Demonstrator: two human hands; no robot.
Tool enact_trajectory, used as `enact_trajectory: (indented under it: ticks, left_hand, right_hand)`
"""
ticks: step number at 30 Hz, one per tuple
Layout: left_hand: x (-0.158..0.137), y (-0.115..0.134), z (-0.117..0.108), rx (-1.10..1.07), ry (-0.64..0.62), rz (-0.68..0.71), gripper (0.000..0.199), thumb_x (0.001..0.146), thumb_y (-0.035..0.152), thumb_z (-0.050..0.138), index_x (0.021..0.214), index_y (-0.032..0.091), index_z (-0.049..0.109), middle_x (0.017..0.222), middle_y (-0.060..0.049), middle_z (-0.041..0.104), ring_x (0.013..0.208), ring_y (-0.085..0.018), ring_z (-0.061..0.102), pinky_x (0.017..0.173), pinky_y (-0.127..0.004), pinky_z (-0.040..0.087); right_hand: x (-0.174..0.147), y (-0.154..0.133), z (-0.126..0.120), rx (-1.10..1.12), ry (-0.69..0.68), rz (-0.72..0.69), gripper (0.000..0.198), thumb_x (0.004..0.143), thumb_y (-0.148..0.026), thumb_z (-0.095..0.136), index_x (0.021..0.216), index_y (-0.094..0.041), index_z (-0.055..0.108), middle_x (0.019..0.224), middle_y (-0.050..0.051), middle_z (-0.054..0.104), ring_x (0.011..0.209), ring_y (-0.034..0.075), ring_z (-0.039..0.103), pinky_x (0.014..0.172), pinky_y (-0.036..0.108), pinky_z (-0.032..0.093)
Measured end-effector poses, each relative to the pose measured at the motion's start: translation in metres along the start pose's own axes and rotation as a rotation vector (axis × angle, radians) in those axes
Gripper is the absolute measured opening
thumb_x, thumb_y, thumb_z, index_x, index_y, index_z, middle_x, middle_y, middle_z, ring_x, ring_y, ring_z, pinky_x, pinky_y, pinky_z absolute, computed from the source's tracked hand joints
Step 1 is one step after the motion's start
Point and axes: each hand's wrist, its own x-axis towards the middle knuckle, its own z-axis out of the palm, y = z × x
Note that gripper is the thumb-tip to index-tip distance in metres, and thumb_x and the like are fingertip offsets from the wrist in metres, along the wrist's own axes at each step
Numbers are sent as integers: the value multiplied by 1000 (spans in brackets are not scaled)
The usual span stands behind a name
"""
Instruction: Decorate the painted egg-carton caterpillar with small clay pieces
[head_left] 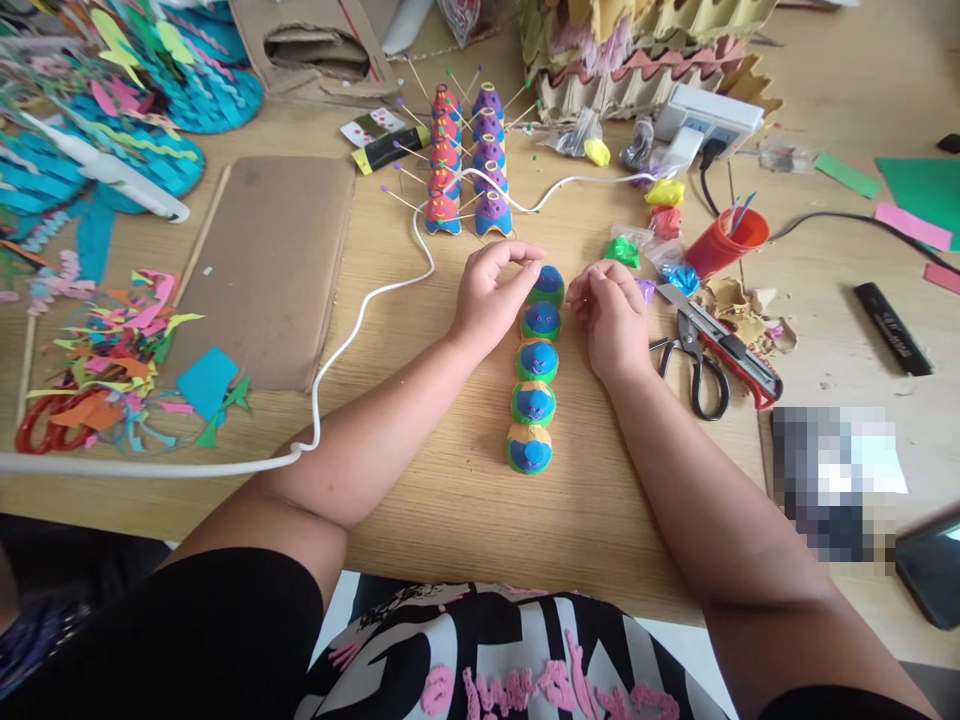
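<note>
Blue-green cup row (537, 362) centre, running near to far. Your left hand (491, 292) left of farthest cup (547, 280), your right hand (615, 318) right of it, both curled; can't tell if either grips anything. Right: scissors (693, 344), cutter (729, 346).

- A pale wood-grained table (420, 430) spreads out here, crowded around its edges.
- Down its middle runs a row of five blue-and-green cups (535, 362); beyond them stand a red row (444, 155) and a purple row (490, 150), side by side.
- Over on the person's left, a brown cardboard sheet (262, 270) lies flat, bright paper scraps (146, 316) heaped beside and partly across it, near red-handled scissors (34, 428).
- At the far side I see stacked egg cartons (630, 97) and a white power strip (709, 115).
- To the right: an orange-red cup (724, 246), black-handled scissors (694, 340), a red-and-grey cutter (739, 352) and a black bar (892, 328).
</note>
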Motion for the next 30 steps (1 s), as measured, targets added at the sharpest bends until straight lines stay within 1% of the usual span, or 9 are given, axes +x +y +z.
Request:
enact_trajectory:
  ticks: [4,7,12,14,17,20,23,27,30]
  left_hand:
    - [1,0,0,-29,-6,-6,12,98,19,69,104,25,78,109,-3,82,112,-19,75,109,-34,55]
    - [1,1,0,-43,-13,-8,13,97,17,69,103,24,78,109,-3,82,111,-19,75,110,-34,55]
    - [3,-1,1,-61,-19,-7,14,96,15,70,103,23,77,108,-3,82,110,-19,76,109,-33,56]
    - [3,-1,2,-86,-19,-12,14,96,14,69,104,23,77,107,-3,82,108,-18,76,107,-32,58]
    - [4,-1,2,-124,-14,-13,14,95,13,68,103,22,77,105,-3,82,104,-17,77,104,-31,59]
    - [4,-1,3,-142,-8,-16,15,95,12,69,102,22,77,102,-2,81,102,-16,77,103,-30,59]
    - [4,-1,4,-136,-11,-23,16,95,11,68,101,22,77,104,-2,82,104,-16,77,105,-31,59]
    - [4,-1,4,-124,-22,-13,16,95,10,68,101,22,77,106,-2,82,105,-17,77,107,-32,59]
    - [4,-1,4,-106,-31,-19,16,96,10,69,102,23,77,106,-2,82,106,-18,77,107,-33,59]
  right_hand:
    - [0,-1,1,5,32,4,61,99,-79,59,70,-25,52,64,-2,53,60,12,49,56,28,43]
    - [0,-1,1,-26,39,5,64,96,-81,62,68,-25,53,62,-3,53,58,11,49,56,28,44]
    - [1,1,-1,-20,-12,-16,52,88,-75,79,81,-25,66,72,-3,64,66,11,58,64,27,52]
    - [2,3,-1,10,-24,-29,49,86,-71,84,87,-25,67,75,-3,65,68,11,59,66,26,52]
    - [3,4,-2,39,-28,-30,49,84,-70,86,89,-26,66,76,-4,64,68,10,58,65,26,51]
    - [3,4,-2,27,-25,-20,51,86,-73,83,87,-26,65,74,-4,61,65,10,54,62,26,48]
    - [3,3,-2,-4,-15,-27,55,90,-78,75,81,-25,63,69,-4,56,62,10,50,58,26,44]
    - [2,4,-2,-58,-14,-23,62,95,-80,67,71,-24,55,63,-4,47,58,10,44,54,28,38]
    - [3,4,-2,-42,-9,-27,60,95,-78,68,72,-24,53,64,-4,46,57,10,41,54,28,36]
